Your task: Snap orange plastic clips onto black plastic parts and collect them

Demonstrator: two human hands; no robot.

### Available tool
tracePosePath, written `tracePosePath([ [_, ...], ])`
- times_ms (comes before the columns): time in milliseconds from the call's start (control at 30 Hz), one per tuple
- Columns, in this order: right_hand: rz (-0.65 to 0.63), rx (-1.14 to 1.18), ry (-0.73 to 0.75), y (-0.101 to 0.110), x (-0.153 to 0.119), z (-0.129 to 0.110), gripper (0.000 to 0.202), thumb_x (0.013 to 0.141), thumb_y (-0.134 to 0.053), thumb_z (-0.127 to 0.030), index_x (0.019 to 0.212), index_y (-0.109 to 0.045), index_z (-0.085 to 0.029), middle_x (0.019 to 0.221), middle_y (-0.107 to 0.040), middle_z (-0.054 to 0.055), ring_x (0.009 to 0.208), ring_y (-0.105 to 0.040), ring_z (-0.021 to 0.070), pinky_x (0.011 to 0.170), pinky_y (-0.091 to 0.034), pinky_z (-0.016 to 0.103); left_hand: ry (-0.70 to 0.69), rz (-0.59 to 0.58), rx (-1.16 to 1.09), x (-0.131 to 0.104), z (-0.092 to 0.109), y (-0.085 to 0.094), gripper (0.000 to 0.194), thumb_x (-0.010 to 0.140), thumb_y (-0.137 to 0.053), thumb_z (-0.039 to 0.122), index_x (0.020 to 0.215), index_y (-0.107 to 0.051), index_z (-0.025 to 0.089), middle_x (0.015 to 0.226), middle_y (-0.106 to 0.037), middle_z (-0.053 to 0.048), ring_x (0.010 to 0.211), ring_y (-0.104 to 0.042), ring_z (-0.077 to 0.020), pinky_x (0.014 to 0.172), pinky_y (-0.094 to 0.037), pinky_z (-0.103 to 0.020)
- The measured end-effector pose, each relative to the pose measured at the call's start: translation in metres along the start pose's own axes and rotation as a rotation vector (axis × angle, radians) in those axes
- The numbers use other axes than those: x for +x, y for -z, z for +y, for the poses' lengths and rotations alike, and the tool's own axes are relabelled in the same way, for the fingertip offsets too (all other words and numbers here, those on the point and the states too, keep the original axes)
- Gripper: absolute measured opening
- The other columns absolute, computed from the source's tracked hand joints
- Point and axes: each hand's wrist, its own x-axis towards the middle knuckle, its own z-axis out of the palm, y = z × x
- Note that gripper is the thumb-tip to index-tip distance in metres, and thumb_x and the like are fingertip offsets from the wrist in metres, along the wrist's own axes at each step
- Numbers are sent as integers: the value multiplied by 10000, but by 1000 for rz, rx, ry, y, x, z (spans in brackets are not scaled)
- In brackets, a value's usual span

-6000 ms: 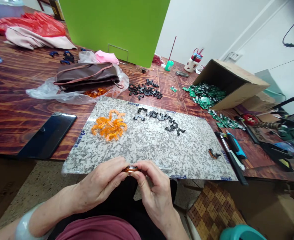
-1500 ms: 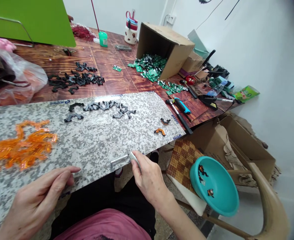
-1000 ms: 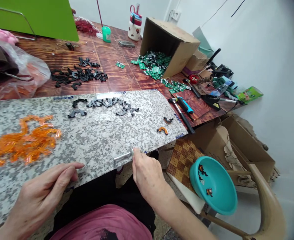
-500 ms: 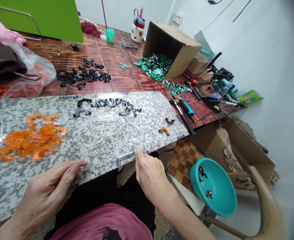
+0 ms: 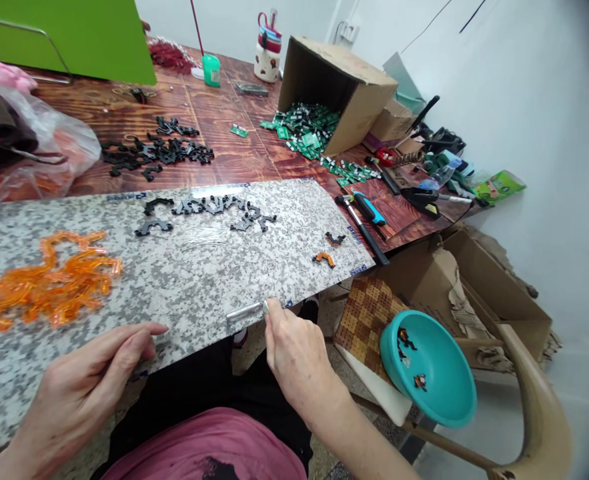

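Note:
My right hand [image 5: 297, 350] is closed at the slab's front edge, its fingertips pinched at the right end of a slim silvery rod [image 5: 244, 312]. My left hand [image 5: 94, 373] rests at the same edge, further left, thumb pressed against the index finger and the other fingers curled under; anything inside is hidden. Translucent orange plastic pieces [image 5: 59, 283] lie heaped beyond the left hand. Across the speckled slab [image 5: 189, 287], several dark curved clips [image 5: 219, 205] sit near thin wires [image 5: 205, 238]. To the right are an orange-and-black clip [image 5: 323, 259] and a darker one [image 5: 335, 239].
A hammer [image 5: 367, 233] and a blue-handled tool [image 5: 369, 208] lie at the slab's right. Green circuit boards [image 5: 311, 130] spill from a cardboard box [image 5: 361, 100]. More black clips [image 5: 169, 150] lie behind the slab. A turquoise basin [image 5: 444, 373] at lower right holds several small pieces.
The whole view has shifted slightly, with the slab and its contents appearing a little further left. Both hands keep nearly the same pose; the right still pinches at the rod's end.

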Motion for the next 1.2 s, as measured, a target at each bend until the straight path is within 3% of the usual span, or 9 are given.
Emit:
tracePosePath([
  [167,34,33,7,-2,-2,4,204,971,-474,-96,1129,-581,-168,960,-753,73,802,-741,233,575,-411,270,-2,-2,8,0,0,0,313,940,-515,440,974,-740,224,685,-677,33,582,-635,-96,604,-491,-109],
  [300,137,145,45,-9,-2,13,168,991,-454,-135,1031,-613,-173,847,-747,52,761,-731,209,586,-393,259,13,-19,3,-1,-3,0,313,937,-526,443,994,-737,219,700,-687,31,593,-646,-97,619,-498,-113],
  [500,323,296,109,-23,1,21,262,982,-449,-161,1192,-605,-153,912,-753,66,782,-729,193,638,-427,238,30,-6,13,-2,-5,0,345,932,-517,469,986,-747,217,694,-692,26,592,-650,-106,614,-506,-128],
  [1200,212,107,61,-26,4,7,317,974,-483,-93,1278,-569,-122,996,-750,87,845,-733,210,661,-481,254,0,-18,7,-2,-1,0,302,946,-519,425,1001,-729,216,712,-692,27,617,-647,-99,634,-503,-113],
])
